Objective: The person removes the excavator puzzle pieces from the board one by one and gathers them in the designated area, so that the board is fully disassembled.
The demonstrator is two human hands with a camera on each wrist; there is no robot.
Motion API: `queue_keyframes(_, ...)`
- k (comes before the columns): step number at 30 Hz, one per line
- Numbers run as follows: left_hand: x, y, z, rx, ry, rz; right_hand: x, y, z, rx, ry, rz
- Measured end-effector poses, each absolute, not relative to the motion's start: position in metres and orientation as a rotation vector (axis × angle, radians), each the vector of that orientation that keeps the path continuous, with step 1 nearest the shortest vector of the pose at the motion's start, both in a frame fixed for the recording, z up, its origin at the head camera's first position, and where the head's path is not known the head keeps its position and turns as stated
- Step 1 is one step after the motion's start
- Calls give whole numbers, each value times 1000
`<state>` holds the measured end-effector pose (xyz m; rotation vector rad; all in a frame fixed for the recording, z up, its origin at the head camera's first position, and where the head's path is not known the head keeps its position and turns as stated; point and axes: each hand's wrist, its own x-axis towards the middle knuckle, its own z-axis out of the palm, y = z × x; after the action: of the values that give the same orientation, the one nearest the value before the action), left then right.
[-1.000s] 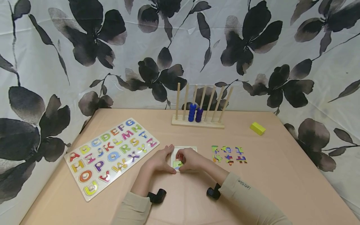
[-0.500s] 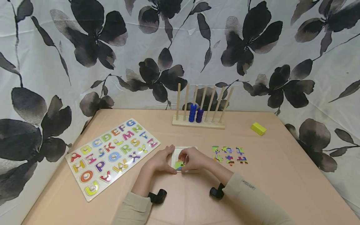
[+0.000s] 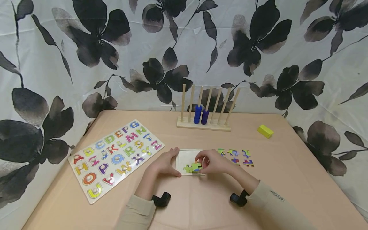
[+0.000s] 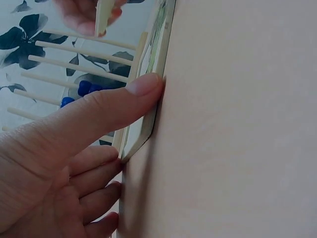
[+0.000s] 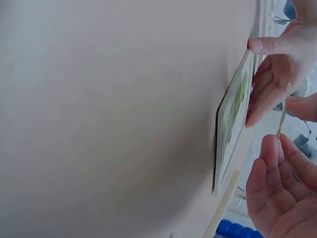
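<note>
A shallow white puzzle tray (image 3: 184, 156) lies on the table, with a green jigsaw piece (image 3: 187, 169) inside near its front edge. My left hand (image 3: 162, 163) braces the tray's left end. In the left wrist view its thumb (image 4: 146, 85) presses the near rim, with the fingers along the side. My right hand (image 3: 216, 162) pinches another jigsaw piece (image 3: 196, 166), mostly green, above the tray's right part. Seen edge-on in the right wrist view, that thin piece (image 5: 284, 111) stands between thumb and fingertips, apart from the tray.
Several loose jigsaw pieces (image 3: 246, 154) lie to the right, partly hidden by my right hand. An alphabet board (image 3: 95, 174) sits on the left. A wooden peg rack (image 3: 203, 126) with blue and purple beads stands at the back. A yellow block (image 3: 265, 131) lies at the back right.
My right hand has moved right, away from the left hand, with the pinched piece. The green piece in the tray shows separately now. My left hand has stayed at the tray's left end.
</note>
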<state>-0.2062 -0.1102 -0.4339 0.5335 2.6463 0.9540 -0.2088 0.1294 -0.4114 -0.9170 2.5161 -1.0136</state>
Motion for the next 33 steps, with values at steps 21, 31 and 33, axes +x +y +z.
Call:
queue_keyframes(21,-204,-110,-433,516,2624,962,-185,212,-414,-920,2686,-919)
queue_keyframes(31,-205,-110,-433,527,2625,967,-187,221,-420,-855,2664,-887)
queue_keyframes(33,-205,-110,-433,530,2625,966,-188,222,-421,-846,2664,-880)
